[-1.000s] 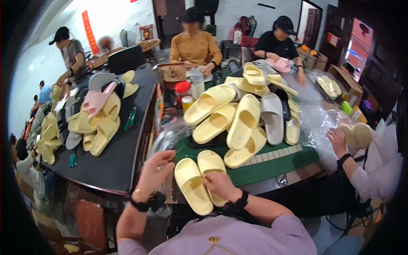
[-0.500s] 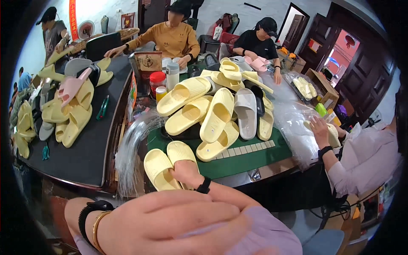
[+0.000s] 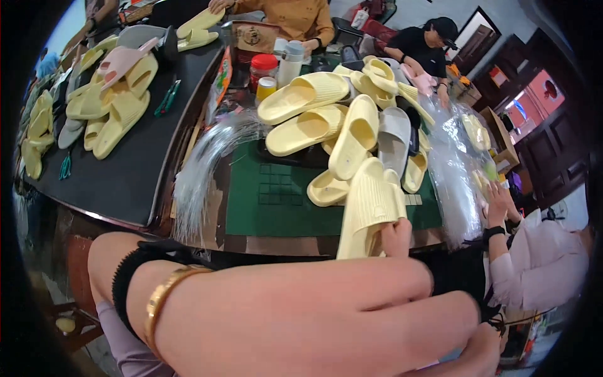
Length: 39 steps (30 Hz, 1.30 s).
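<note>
Very close and large across the lower middle is my left hand (image 3: 301, 311), with a gold bangle and a black band at the wrist. Its fingers are bent and lie close together; their tips are hidden, and I cannot make out anything in them. Beyond it, my right hand (image 3: 396, 237) grips a pair of pale yellow slippers (image 3: 366, 201), held one against the other with toes pointing away. The fingers reach into the foot openings. This pair overlaps the front of a heap of yellow slippers (image 3: 355, 135) that includes a grey slipper (image 3: 394, 135).
Under the heap lies a green mat (image 3: 251, 217). Clear plastic bags (image 3: 455, 176) spread to its right, clear strands (image 3: 207, 166) to its left. The black table (image 3: 135, 179) at left bears more slippers and green-handled snips (image 3: 168, 98). A co-worker's hand (image 3: 498, 204) works at far right.
My right hand has carried the yellow pair rightward, up against the heap's front. My left hand has come further right and fills more of the picture. The whole view has turned.
</note>
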Motion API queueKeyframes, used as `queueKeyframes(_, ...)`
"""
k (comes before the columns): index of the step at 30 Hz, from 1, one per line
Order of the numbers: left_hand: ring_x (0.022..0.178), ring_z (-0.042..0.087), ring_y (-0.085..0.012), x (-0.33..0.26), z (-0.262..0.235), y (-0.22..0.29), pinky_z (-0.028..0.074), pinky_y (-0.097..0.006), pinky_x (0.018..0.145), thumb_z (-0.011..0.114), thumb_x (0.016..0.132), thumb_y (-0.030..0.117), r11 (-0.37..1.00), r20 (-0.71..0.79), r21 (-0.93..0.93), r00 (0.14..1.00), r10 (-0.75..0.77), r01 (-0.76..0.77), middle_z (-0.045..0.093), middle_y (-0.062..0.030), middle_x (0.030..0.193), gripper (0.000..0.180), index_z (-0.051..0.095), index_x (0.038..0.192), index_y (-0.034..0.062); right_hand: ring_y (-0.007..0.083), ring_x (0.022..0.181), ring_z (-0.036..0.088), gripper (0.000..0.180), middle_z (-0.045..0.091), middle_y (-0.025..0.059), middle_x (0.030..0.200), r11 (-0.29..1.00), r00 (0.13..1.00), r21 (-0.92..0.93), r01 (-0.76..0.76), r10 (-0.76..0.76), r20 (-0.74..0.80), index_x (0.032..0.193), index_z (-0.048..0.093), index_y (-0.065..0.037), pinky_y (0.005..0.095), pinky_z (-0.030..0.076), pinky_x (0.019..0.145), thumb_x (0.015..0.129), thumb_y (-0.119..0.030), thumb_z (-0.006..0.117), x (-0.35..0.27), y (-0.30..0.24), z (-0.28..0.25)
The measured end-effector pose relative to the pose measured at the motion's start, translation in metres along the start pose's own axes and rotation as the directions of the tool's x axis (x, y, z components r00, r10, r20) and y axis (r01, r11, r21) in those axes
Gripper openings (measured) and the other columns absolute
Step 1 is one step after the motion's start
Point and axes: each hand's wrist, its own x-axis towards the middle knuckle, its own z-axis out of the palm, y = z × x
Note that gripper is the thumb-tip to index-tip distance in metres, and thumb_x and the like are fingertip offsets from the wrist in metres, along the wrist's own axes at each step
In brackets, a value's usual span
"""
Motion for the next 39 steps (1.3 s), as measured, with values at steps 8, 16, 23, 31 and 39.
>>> queueKeyframes(8, 0.083, 0.068, -0.0229, -0.005, -0.036, -0.003, 0.053, -0.03, 0.066, 0.068, 0.084, 0.013, 0.97, 0.113, -0.057, 0.966, -0.231, 0.238, 0.068, -0.0101, 0.102, 0.027, 0.072, 0.111, 0.0113, 0.0337, 0.07, 0.064, 0.05, 0.063, 0.0287, 0.075, 0.936, 0.886, -0.028, -0.35, 0.321, -0.335, 0.086, 0.064, 0.012, 0.0457, 0.048, 0.069, 0.092, -0.038, 0.064, 0.017, 0.095, -0.029)
queueKeyframes(16, 0.097, 0.063, -0.0354, -0.12, -0.095, -0.101, 0.05, -0.043, 0.088, 0.065, 0.082, 0.015, 0.618, 0.054, 0.519, 0.699, -0.713, 0.59, 0.065, -0.0187, 0.102, 0.041, 0.062, 0.121, 0.0022, 0.0171, 0.062, 0.047, 0.047, 0.053, 0.0086, 0.063, 0.944, 0.95, 0.107, -0.313, 0.313, 0.015, 0.079, 0.058, 0.009, 0.0377, 0.042, 0.059, 0.096, -0.035, 0.059, 0.022, 0.171, -0.011)
queueKeyframes(23, 0.113, 0.058, -0.0405, -0.269, -0.233, -0.173, 0.047, -0.042, 0.099, 0.073, 0.076, 0.033, -0.405, -0.788, 0.552, 0.298, -0.538, 0.729, 0.061, -0.027, 0.122, 0.064, 0.059, 0.127, -0.0013, 0.0179, 0.063, 0.045, 0.04, 0.054, 0.0113, 0.066, 0.988, 0.986, -0.022, -0.155, 0.153, -0.066, 0.078, 0.055, 0.008, 0.0355, 0.041, 0.061, 0.099, -0.026, 0.055, 0.029, 0.155, -0.006)
queueKeyframes(31, 0.105, 0.065, -0.0365, -0.361, -0.285, -0.212, 0.051, -0.042, 0.094, 0.077, 0.069, 0.043, -0.528, -0.783, 0.403, -0.017, -0.622, 0.748, 0.07, -0.0208, 0.11, 0.063, 0.068, 0.118, 0.0048, 0.0127, 0.059, 0.039, 0.036, 0.044, 0.0038, 0.061, 0.996, 0.993, 0.011, -0.094, 0.094, -0.073, 0.073, 0.051, 0.003, 0.0327, 0.034, 0.053, 0.099, -0.022, 0.055, 0.021, 0.141, -0.014)
queueKeyframes(39, 0.105, 0.065, -0.0348, -0.373, -0.264, -0.24, 0.05, -0.045, 0.091, 0.075, 0.074, 0.042, -0.427, -0.893, 0.08, -0.126, -0.432, 0.901, 0.07, -0.0155, 0.109, 0.048, 0.069, 0.11, 0.01, 0.0322, 0.079, 0.059, 0.05, 0.068, 0.0213, 0.091, 0.979, 0.993, -0.168, -0.115, 0.117, 0.004, 0.107, 0.069, 0.0, 0.0462, 0.045, 0.075, 0.098, -0.046, 0.054, 0.012, 0.114, -0.024)
